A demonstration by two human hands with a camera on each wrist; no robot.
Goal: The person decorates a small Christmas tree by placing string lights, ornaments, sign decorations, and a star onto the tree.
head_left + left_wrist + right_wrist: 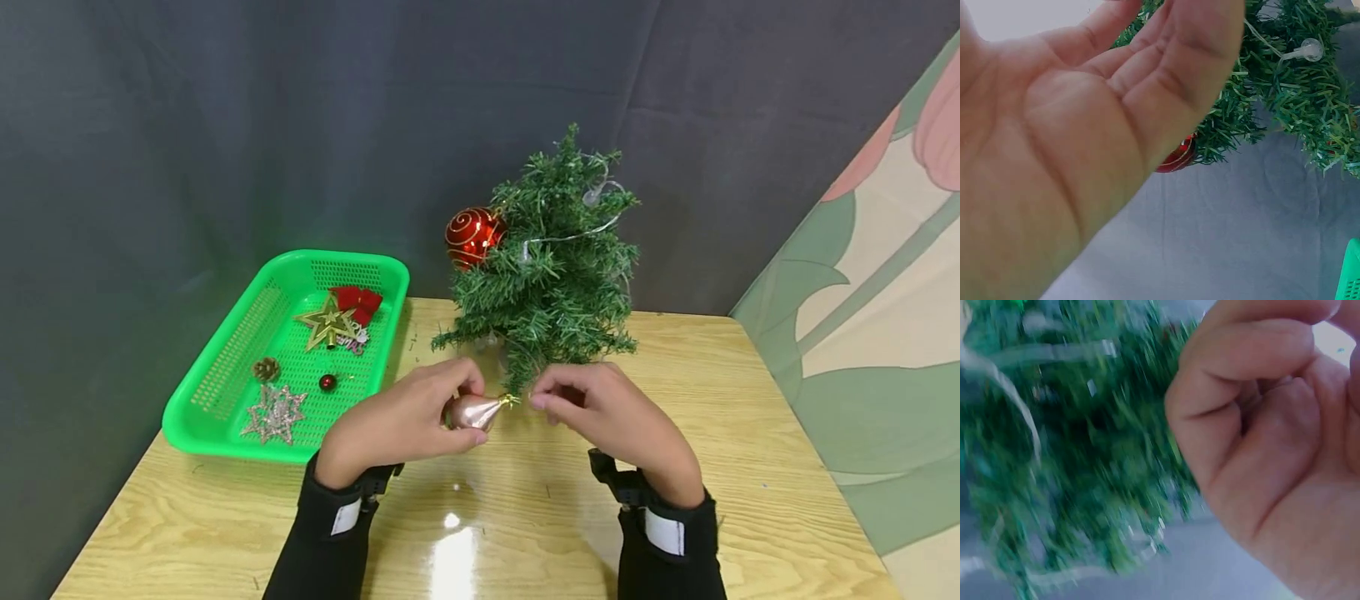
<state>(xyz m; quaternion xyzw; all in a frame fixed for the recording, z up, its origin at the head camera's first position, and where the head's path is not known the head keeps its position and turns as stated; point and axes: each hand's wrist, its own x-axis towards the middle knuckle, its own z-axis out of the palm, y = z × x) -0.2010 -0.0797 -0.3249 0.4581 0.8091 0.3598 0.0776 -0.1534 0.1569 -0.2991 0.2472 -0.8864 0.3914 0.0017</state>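
Observation:
My left hand (420, 414) grips a shiny pink teardrop-shaped Christmas ornament (474, 412), which lies on its side with its gold-tied tip (510, 400) pointing right. Just right of that tip is my right hand (611, 412), its fingers curled and thumb near the index finger. No held thing shows there; a fine thread would be too small to see. Behind both hands stands a small artificial Christmas tree (555, 275), with a large red bauble (474, 237) at its left side. In the left wrist view, the palm of my left hand (1104, 119) hides the ornament.
A green plastic basket (174, 417) on the left holds a gold star (328, 322), a red bow (358, 303), a pine cone (266, 369), a small dark red ball (327, 382) and a glittery snowflake (275, 413). A light string (573, 237) winds round the tree.

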